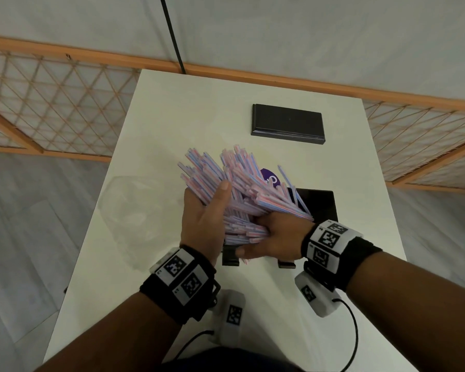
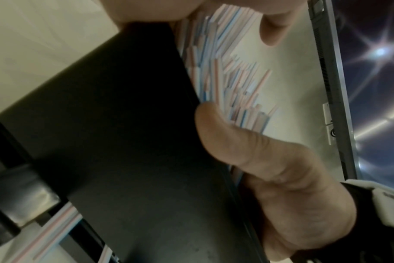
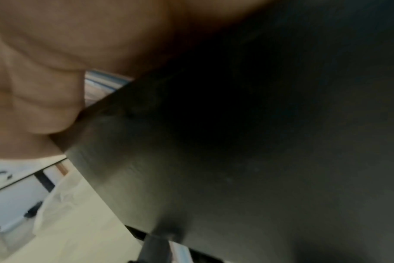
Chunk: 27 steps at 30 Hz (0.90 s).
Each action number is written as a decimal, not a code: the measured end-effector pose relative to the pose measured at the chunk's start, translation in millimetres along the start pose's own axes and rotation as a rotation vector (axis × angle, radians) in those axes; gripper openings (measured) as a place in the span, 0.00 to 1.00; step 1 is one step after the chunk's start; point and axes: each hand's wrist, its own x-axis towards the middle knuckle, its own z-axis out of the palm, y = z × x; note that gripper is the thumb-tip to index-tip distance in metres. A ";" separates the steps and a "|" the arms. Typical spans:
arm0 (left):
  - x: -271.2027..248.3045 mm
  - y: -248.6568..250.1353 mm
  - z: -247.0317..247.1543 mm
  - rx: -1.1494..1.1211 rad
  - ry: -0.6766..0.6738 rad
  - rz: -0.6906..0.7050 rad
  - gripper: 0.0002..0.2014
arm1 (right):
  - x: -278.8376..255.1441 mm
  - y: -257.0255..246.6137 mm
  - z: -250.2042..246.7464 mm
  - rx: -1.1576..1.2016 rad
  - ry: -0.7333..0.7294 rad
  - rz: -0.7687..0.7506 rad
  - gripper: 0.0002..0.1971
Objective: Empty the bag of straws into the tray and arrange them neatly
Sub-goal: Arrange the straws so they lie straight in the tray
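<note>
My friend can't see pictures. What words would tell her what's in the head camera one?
Two hands, the left hand and right hand, gather a big messy bundle of pink-and-blue striped straws above a black tray on a white table. An empty clear bag lies to the left, and a black rectangular block sits farther back.

Tray (image 1: 321,204): mostly hidden under straws (image 1: 242,189) and both hands.
Purple object (image 1: 270,179): largely covered; kind unclear.
Right wrist view: blurred, dark.

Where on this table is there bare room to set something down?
Bare table lies left of the black lid, and along the right edge past the tray. Crowded: the middle, where both hands grip the straws, with the clear bag at left.
</note>
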 end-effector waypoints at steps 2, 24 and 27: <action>0.0 -0.4 0.0 0.009 0.003 0.007 0.25 | 2.4 -1.9 -2.7 0.018 -0.011 -0.001 0.34; 8.0 -21.6 -11.8 0.282 -0.036 0.095 0.45 | 5.7 -15.9 -7.5 -0.014 0.166 -0.227 0.32; 6.0 -23.0 -12.8 0.305 -0.043 0.090 0.44 | -6.3 -5.8 -5.7 -0.033 0.185 -0.214 0.37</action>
